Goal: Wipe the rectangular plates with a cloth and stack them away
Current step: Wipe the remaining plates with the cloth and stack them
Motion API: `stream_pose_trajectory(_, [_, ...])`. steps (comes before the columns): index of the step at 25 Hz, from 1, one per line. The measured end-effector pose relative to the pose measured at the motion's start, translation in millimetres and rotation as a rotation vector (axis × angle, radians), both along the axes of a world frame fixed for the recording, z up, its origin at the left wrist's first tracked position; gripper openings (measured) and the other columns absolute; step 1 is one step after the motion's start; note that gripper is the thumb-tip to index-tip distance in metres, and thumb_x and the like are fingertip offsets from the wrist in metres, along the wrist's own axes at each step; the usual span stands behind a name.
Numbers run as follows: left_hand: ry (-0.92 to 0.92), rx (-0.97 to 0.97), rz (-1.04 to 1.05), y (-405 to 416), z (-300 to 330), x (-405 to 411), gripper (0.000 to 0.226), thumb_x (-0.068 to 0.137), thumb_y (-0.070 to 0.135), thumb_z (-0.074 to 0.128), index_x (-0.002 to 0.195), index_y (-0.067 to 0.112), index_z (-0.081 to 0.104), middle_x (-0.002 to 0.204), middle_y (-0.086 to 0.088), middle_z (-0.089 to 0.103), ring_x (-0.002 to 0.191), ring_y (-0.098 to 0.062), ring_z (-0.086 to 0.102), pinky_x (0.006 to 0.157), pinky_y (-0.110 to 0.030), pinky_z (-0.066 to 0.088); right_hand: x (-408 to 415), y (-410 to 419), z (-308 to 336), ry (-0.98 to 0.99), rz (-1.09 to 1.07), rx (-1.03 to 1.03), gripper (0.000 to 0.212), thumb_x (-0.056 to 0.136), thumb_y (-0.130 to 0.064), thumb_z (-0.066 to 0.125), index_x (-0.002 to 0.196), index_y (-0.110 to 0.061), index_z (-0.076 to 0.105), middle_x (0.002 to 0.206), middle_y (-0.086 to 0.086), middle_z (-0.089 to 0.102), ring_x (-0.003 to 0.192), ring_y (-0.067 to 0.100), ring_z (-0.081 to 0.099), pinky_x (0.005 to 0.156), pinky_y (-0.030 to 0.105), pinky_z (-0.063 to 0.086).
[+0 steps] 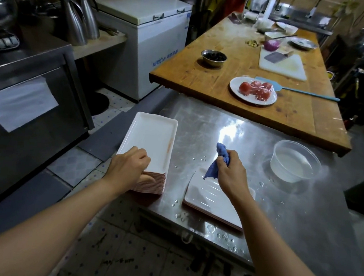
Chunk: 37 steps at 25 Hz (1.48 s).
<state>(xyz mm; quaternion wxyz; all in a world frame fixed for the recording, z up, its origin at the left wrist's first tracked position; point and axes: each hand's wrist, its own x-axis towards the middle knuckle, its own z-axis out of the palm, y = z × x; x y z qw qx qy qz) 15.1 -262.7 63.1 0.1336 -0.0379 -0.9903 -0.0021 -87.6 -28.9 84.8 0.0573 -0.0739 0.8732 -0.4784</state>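
Note:
A tall stack of white rectangular plates (152,139) stands at the left edge of the steel table (291,215); the top plate shows a reddish smear along its right rim. My left hand (129,166) grips the near end of the stack's top plates, fingers curled over the rim. To the right lies a short stack of white rectangular plates (208,200), wet with streaks. My right hand (231,171) holds a bunched blue cloth (218,161) just above the far end of that short stack.
A clear plastic tub of water (294,162) sits on the steel table to the right. Water drops dot the steel. Behind, a wooden table (204,77) carries a plate of wrapped tomatoes (253,90), a small bowl, a cutting board with a cleaver. A freezer and oven stand left.

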Motion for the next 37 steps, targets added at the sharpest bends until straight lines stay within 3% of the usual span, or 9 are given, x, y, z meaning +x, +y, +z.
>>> stream_pose_trajectory(4, [0.021,-0.018,0.091,9,1,-8,0.048,0.075,0.054,0.067,0.077,0.006,0.064,0.085,-0.006,0.062,0.078,-0.025,0.057,0.049,-0.03,0.042,-3,10,-13,-0.024,-0.026,-0.006,0.01,0.096,-0.018,0.042,0.105,-0.022,0.041,0.11,0.002,0.058,0.092,0.021,0.056,0.074,0.03,0.04])
stream_pose_trajectory(9, [0.153,0.128,-0.136,72,2,-25,0.027,0.068,0.022,0.08,0.085,0.007,0.066,0.085,-0.007,0.064,0.073,-0.027,0.063,0.045,-0.028,0.046,-11,29,-32,-0.039,-0.082,0.062,0.008,0.093,-0.016,0.045,0.097,-0.022,0.042,0.098,0.003,0.057,0.087,0.022,0.054,0.063,0.029,0.037])
stream_pose_trajectory(13, [-0.204,0.337,0.118,115,-35,-49,0.041,0.087,0.029,0.06,0.124,0.014,0.048,0.118,-0.004,0.054,0.098,-0.029,0.059,0.072,-0.037,0.045,-15,48,-57,-0.04,-0.135,0.248,0.017,0.088,-0.012,0.05,0.105,-0.013,0.055,0.102,0.014,0.061,0.102,0.032,0.052,0.076,0.034,0.041])
stream_pose_trajectory(18, [-0.467,0.441,0.4,121,-79,-79,0.045,0.086,0.026,0.056,0.126,0.011,0.044,0.133,-0.009,0.045,0.114,-0.033,0.053,0.087,-0.04,0.045,-14,70,-91,-0.043,-0.14,0.547,0.024,0.088,-0.018,0.052,0.111,-0.017,0.059,0.128,0.014,0.052,0.12,0.033,0.041,0.09,0.034,0.036])
stream_pose_trajectory(21, [-0.515,0.515,0.425,117,-96,-84,0.036,0.083,0.016,0.053,0.118,0.01,0.055,0.121,-0.012,0.058,0.107,-0.034,0.056,0.085,-0.038,0.047,-10,74,-105,0.052,0.014,0.726,0.04,0.089,-0.025,0.052,0.128,-0.017,0.051,0.145,0.01,0.031,0.128,0.03,0.027,0.102,0.036,0.03])
stream_pose_trajectory(24, [-0.489,0.621,0.384,115,-103,-85,0.032,0.08,0.01,0.054,0.112,0.015,0.061,0.108,-0.009,0.065,0.098,-0.031,0.058,0.076,-0.031,0.045,-9,74,-108,-0.004,-0.105,0.5,0.028,0.091,-0.021,0.044,0.117,-0.017,0.053,0.122,0.01,0.049,0.096,0.025,0.049,0.075,0.035,0.04])
stream_pose_trajectory(27, [-0.432,0.694,0.366,114,-102,-83,0.034,0.078,0.005,0.055,0.107,0.019,0.066,0.094,-0.006,0.067,0.085,-0.027,0.057,0.065,-0.027,0.036,-19,78,-114,-0.016,-0.283,0.46,0.016,0.09,-0.017,0.038,0.1,-0.013,0.051,0.107,0.011,0.052,0.072,0.02,0.046,0.061,0.032,0.032])
stream_pose_trajectory(33, [-0.422,0.771,0.335,111,-108,-82,0.036,0.076,0.002,0.054,0.104,0.02,0.067,0.087,-0.009,0.062,0.086,-0.033,0.057,0.068,-0.031,0.042,-26,46,-122,0.042,-0.188,0.474,0.012,0.09,-0.015,0.043,0.094,-0.019,0.053,0.102,0.006,0.055,0.082,0.021,0.052,0.058,0.026,0.033])
stream_pose_trajectory(37, [-0.427,0.803,0.316,110,-113,-83,0.036,0.078,0.004,0.055,0.108,0.021,0.065,0.094,-0.01,0.059,0.087,-0.032,0.057,0.078,-0.039,0.049,-33,13,-128,0.126,0.106,0.614,0.027,0.092,-0.011,0.043,0.112,-0.009,0.061,0.122,0.011,0.047,0.109,0.029,0.043,0.09,0.033,0.036])
